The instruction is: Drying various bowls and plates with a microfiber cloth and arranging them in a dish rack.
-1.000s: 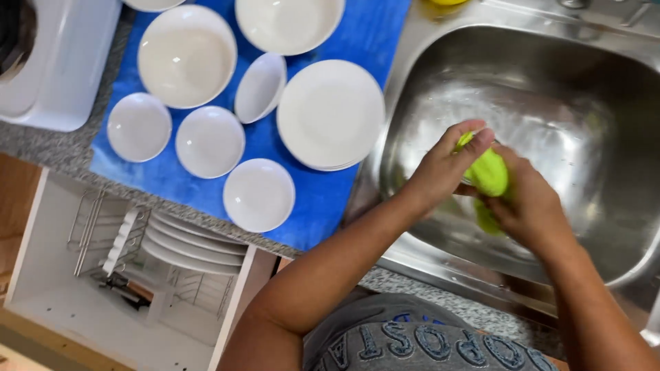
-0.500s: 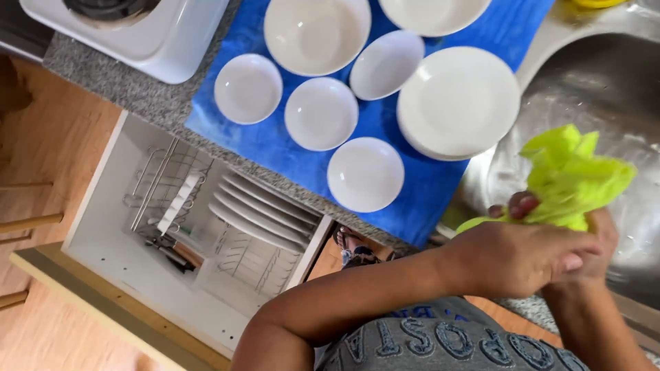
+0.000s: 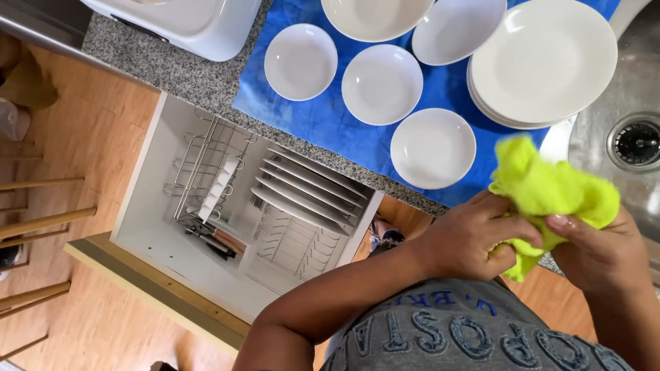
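Head view: both hands meet at about four o'clock in the frame, bunched around a bright yellow-green cloth (image 3: pixel 550 192). The left hand (image 3: pixel 471 237) curls its fingers closed into the cloth's lower edge; the right hand (image 3: pixel 595 251) pinches it from the other side, thumb pressed on top — the cloth's crumpled top rises free above both. At twelve o'clock of the hands, a blue mat (image 3: pixel 330 117) on the granite counter (image 3: pixel 185 75) carries white bowls and a stack of white plates (image 3: pixel 543 62); the nearest small bowl (image 3: pixel 433 148) lies just beside the cloth, at ten o'clock from it. The sink drain (image 3: pixel 636 141) shows at three o'clock. At nine o'clock — an open drawer (image 3: pixel 172 268) holding racked plates (image 3: pixel 309 196).
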